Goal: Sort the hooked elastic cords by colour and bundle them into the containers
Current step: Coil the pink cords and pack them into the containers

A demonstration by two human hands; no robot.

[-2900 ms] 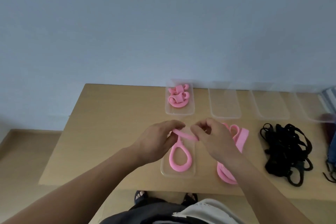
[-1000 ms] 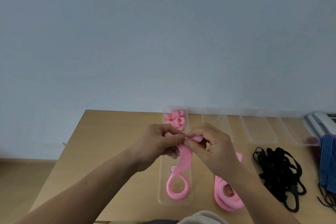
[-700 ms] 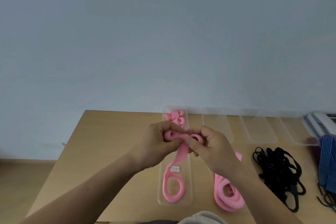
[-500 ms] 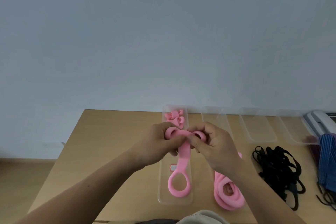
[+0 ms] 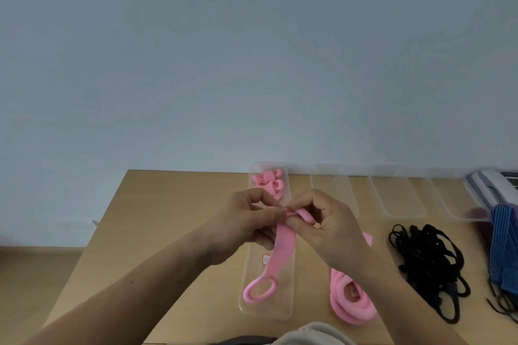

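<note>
Folding the upper end of a flat pink elastic cord [image 5: 284,244], a person works with both hands just above a light wooden table [image 5: 168,221]. The left hand [image 5: 246,221] and right hand [image 5: 328,230] meet there, thumbs and fingertips pinching the cord. Its looped lower end hangs over a near clear plastic tray [image 5: 286,288].

This looks like the bundling step. The next move calls for winding the hanging length into a roll and setting it in the far clear container [image 5: 286,176] beside the rolled pink bundles [image 5: 270,185].

A pile of pink cords [image 5: 350,305] lies just right of the tray, with black cords [image 5: 429,263] beyond and blue striped cords [image 5: 504,244] at the right edge. Three more clear containers [image 5: 398,199] line the back edge. Bare wood shows on the left half.
</note>
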